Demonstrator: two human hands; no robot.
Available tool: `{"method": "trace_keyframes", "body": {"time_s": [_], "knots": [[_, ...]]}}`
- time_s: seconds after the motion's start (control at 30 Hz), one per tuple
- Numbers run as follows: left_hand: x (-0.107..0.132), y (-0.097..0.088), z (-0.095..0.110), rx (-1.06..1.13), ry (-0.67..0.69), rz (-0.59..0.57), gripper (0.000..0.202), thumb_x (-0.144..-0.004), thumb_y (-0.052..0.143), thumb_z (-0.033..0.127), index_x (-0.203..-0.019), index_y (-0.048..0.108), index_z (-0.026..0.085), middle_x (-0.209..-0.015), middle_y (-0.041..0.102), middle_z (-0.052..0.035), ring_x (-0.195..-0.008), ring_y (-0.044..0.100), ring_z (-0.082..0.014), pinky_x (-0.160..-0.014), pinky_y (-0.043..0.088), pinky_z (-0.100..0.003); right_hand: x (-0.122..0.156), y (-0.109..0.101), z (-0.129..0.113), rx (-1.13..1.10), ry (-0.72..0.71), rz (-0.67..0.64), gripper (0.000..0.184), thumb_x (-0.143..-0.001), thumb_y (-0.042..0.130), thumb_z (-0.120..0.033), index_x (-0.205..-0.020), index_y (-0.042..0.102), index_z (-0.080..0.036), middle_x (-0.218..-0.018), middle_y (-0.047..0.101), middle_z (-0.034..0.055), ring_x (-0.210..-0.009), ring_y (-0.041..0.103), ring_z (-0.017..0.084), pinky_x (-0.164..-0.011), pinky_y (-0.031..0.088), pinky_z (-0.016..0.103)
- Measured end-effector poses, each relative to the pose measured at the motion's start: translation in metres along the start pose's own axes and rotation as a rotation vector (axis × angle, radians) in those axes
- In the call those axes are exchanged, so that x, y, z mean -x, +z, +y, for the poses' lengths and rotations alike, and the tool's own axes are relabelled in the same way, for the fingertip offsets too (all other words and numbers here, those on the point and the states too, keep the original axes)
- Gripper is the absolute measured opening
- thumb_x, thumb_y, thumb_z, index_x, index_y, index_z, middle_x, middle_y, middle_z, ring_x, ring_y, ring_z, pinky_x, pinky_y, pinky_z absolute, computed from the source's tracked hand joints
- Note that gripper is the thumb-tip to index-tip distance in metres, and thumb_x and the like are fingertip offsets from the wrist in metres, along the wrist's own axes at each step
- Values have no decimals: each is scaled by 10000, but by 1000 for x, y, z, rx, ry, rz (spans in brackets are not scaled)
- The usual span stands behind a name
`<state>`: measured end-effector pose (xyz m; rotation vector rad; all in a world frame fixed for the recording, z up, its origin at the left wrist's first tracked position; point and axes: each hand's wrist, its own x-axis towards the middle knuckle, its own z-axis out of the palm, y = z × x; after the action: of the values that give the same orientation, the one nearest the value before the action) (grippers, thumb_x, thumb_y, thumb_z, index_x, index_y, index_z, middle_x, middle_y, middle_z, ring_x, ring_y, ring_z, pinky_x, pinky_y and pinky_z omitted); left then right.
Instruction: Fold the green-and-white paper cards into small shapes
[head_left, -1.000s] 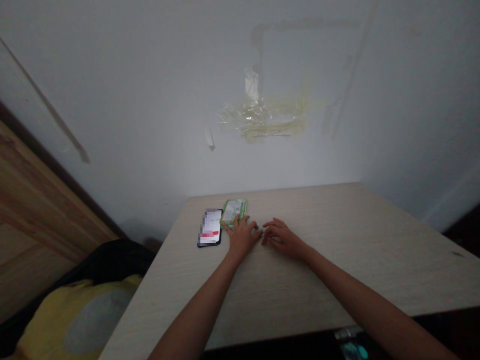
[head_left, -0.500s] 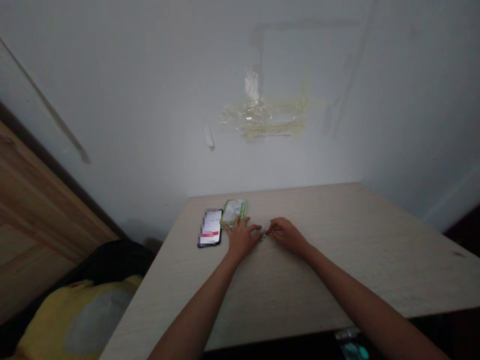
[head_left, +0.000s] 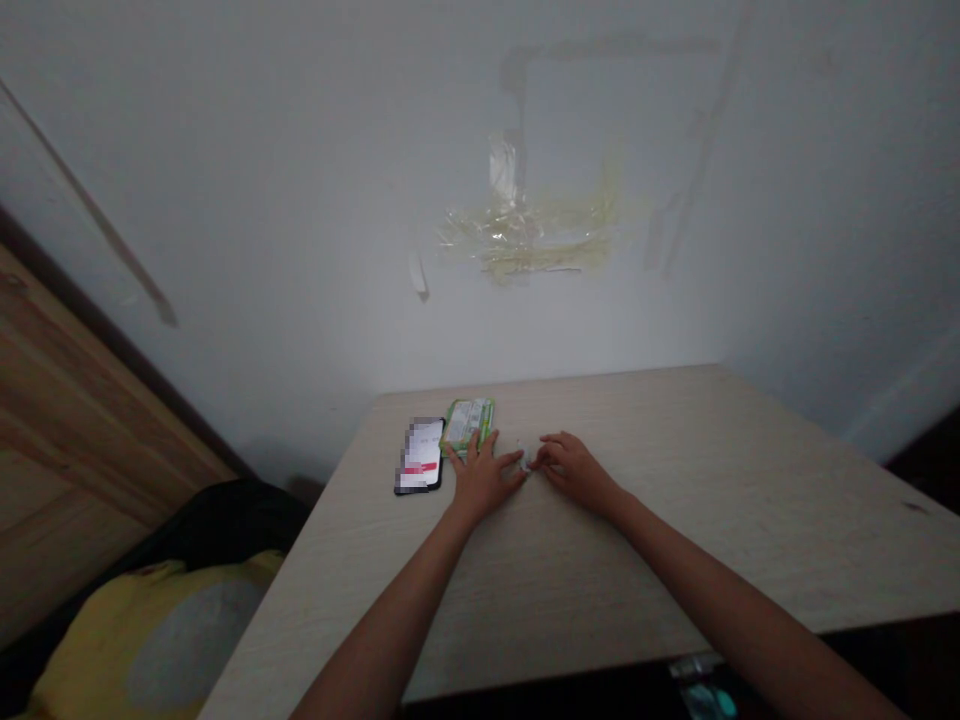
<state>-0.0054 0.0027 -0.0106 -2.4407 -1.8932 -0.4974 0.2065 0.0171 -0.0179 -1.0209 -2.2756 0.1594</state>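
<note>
A small pale, partly see-through piece [head_left: 524,458] lies between my two hands; it is too small and dim to name. My right hand [head_left: 576,472] comes in from the right, fingertips pinched together at the piece's right edge. On the other side is my left hand [head_left: 484,487], palm down with its fingers spread. Its thumb and index finger point at the piece's left side; whether they touch it I cannot tell. Its other fingertips reach the near edge of a green and white packet [head_left: 469,424]. Left of that packet lies a phone [head_left: 422,458] with a lit screen, partly blurred out.
The pale wooden table [head_left: 637,590] stands against a grey wall [head_left: 300,200] that carries peeling clear tape [head_left: 517,235]. Down at the left are a yellow and grey cushion-like thing [head_left: 165,630] and a wooden panel [head_left: 67,440]. Below the table's front edge a shiny item [head_left: 705,690] shows.
Both hands stay in nearly the same place. A greenish bit of the small piece that showed below the fingertips is no longer seen, and the piece appears slightly turned.
</note>
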Motion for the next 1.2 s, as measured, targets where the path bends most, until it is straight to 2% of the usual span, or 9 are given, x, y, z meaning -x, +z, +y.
{"method": "trace_keyframes", "body": {"time_s": [0.2, 0.4, 0.7, 1.03, 1.2], "knots": [[0, 1, 0, -20, 18, 9, 426, -817, 505, 656, -1215, 572, 521, -1518, 366, 0, -1423, 183, -390, -996, -86, -778, -4, 3, 0, 130, 12, -29, 158, -917, 516, -186, -1002, 635, -247, -1031, 673, 31, -1215, 505, 223, -1108, 260, 500], [1, 2, 1, -22, 15, 2, 415, -822, 503, 650, -1213, 569, 528, -1518, 364, 22, -1421, 180, -392, -994, -75, -784, -11, 5, -5, 236, 79, 15, 147, -937, 501, -225, -997, 635, -232, -1043, 680, 62, -1205, 514, 219, -1099, 279, 483], [1, -1, 2, -8, 0, -38, 409, -829, 508, 628, -1226, 552, 540, -1527, 341, 66, -1425, 154, -395, -1012, -61, -777, -18, 21, 5, 327, 121, 39, 167, -952, 474, -224, -1011, 628, -244, -1065, 686, 66, -1203, 512, 238, -1088, 261, 516], [2, 3, 0, 33, 7, 10, 383, -836, 538, 569, -1213, 574, 513, -1498, 393, 53, -1411, 206, -367, -1020, -61, -772, -16, 17, 3, 199, 116, 50, 157, -946, 471, -208, -1006, 616, -215, -1021, 680, 54, -1095, 555, 201, -1066, 312, 445], [3, 1, 1, 55, -2, 7, 324, -854, 540, 504, -1171, 603, 516, -1486, 407, 66, -1415, 201, -364, -1028, -75, -761, -9, 10, 5, 127, 89, 53, 153, -919, 483, -190, -996, 614, -209, -1028, 663, 60, -1125, 536, 208, -1082, 290, 465]]}}
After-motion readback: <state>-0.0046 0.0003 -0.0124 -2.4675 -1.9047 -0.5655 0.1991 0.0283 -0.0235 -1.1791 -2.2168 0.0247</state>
